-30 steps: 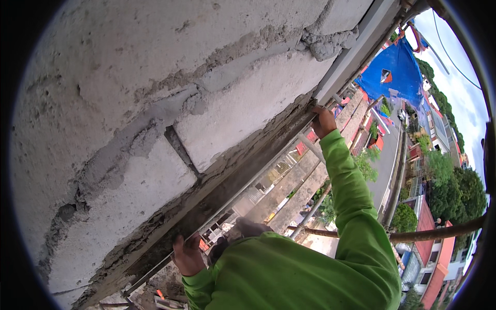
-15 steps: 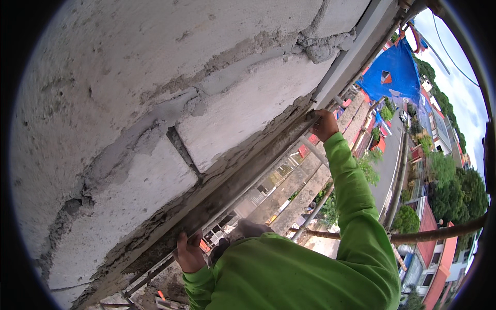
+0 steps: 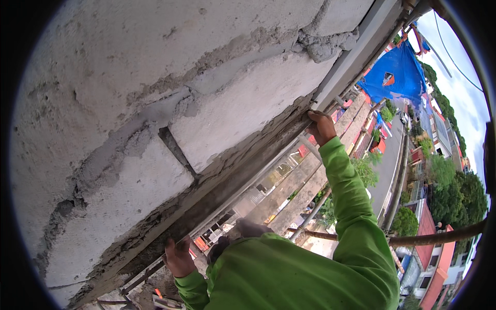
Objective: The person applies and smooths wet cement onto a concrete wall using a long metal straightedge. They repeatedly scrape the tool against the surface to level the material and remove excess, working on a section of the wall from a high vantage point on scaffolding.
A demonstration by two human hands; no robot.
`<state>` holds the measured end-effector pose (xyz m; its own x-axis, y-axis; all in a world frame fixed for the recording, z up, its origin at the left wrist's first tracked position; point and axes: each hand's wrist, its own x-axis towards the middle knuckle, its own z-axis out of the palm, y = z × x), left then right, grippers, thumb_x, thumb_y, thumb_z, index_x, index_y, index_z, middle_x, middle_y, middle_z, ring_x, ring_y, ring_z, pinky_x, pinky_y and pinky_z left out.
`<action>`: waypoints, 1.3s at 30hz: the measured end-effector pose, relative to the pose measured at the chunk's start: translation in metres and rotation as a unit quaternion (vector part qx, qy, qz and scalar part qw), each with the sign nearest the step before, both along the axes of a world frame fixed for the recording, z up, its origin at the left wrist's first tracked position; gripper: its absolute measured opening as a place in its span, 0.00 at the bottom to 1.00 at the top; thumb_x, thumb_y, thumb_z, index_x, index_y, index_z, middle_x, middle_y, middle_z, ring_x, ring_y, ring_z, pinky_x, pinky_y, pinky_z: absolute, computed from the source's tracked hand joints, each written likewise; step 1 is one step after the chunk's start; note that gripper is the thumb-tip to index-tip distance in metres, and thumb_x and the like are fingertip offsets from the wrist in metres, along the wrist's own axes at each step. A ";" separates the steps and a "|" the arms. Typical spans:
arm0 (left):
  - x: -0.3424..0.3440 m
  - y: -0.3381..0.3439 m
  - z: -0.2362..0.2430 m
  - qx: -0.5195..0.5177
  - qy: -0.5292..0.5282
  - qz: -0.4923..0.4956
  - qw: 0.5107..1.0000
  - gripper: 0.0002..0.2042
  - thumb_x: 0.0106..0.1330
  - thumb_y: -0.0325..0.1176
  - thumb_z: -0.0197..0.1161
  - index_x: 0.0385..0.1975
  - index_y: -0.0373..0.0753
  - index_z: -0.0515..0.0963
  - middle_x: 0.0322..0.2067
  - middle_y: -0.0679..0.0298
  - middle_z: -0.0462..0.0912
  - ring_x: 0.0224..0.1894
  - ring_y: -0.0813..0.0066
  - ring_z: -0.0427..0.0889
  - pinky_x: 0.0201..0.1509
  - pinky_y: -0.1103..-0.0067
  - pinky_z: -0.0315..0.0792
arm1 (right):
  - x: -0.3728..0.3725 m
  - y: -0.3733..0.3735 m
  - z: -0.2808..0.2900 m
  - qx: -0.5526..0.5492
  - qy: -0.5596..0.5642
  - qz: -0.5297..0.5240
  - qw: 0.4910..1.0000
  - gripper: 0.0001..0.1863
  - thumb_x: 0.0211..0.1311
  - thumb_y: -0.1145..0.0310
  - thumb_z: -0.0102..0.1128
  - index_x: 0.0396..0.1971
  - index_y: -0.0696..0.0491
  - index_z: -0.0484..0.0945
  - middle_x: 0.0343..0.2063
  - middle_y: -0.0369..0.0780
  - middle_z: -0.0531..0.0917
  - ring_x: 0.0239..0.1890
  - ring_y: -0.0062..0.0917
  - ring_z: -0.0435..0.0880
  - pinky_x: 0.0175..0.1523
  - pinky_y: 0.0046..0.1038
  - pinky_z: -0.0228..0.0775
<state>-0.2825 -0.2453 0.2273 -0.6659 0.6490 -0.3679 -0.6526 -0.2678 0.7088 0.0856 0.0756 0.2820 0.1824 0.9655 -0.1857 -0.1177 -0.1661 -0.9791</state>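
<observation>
A long grey straightedge bar (image 3: 227, 188) runs diagonally along the lower edge of a rough block wall (image 3: 227, 124). My right hand (image 3: 321, 127), far up on the right, is closed over the bar's upper end with the thumb and fingers at its edge. Near the bar's lower end, my left hand (image 3: 179, 258) pinches the edge, its fingertips partly hidden against the dark face. Green sleeves cover both arms. Between the wall blocks is an open vertical joint (image 3: 177, 150), and rough mortar shows along the seams.
A pale vertical post (image 3: 351, 57) stands at the wall's far end. Scaffold planks (image 3: 297, 194) lie below, with a rusty pipe (image 3: 439, 239) crossing at right. Farther down are a street (image 3: 390, 160), trees, roofs and a blue tarp (image 3: 395, 72).
My left hand has shifted left and slightly down along the bar's lower end. The right hand has moved slightly left, still at the upper end. The view has shifted a little.
</observation>
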 end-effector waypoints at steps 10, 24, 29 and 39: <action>-0.002 -0.006 0.009 -0.017 -0.008 -0.006 1.000 0.11 0.52 0.32 0.53 0.31 0.32 0.71 0.30 0.56 0.76 0.29 0.67 0.76 0.33 0.76 0.73 | -0.018 -0.017 0.027 0.022 -0.025 0.029 0.999 0.13 0.49 0.71 0.48 0.32 0.65 0.71 0.23 0.41 0.75 0.19 0.22 0.71 0.20 0.21 0.65; 0.006 0.004 -0.002 -0.021 -0.046 -0.021 0.998 0.11 0.53 0.31 0.52 0.33 0.31 0.71 0.32 0.56 0.75 0.31 0.66 0.76 0.37 0.73 0.72 | -0.016 -0.010 0.036 0.063 -0.063 0.002 0.996 0.13 0.48 0.70 0.48 0.31 0.64 0.72 0.23 0.41 0.75 0.20 0.23 0.72 0.20 0.22 0.66; 0.007 0.004 -0.004 -0.047 -0.037 -0.048 0.997 0.11 0.54 0.32 0.52 0.33 0.32 0.71 0.32 0.56 0.75 0.31 0.66 0.75 0.37 0.74 0.72 | -0.002 -0.001 -0.008 -0.006 -0.036 -0.023 0.999 0.11 0.48 0.71 0.47 0.27 0.65 0.73 0.19 0.40 0.75 0.16 0.22 0.72 0.19 0.20 0.65; 0.003 -0.002 0.012 -0.035 -0.033 -0.041 0.998 0.13 0.54 0.32 0.52 0.36 0.31 0.69 0.33 0.56 0.75 0.31 0.66 0.77 0.33 0.76 0.74 | -0.006 -0.014 0.000 0.023 -0.020 0.000 1.000 0.11 0.48 0.71 0.48 0.29 0.63 0.72 0.21 0.39 0.75 0.18 0.21 0.72 0.18 0.20 0.64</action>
<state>-0.2794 -0.2470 0.2397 -0.5850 0.6713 -0.4552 -0.7155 -0.1630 0.6793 0.0795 0.0621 0.2825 0.1881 0.9729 -0.1344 -0.0791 -0.1214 -0.9894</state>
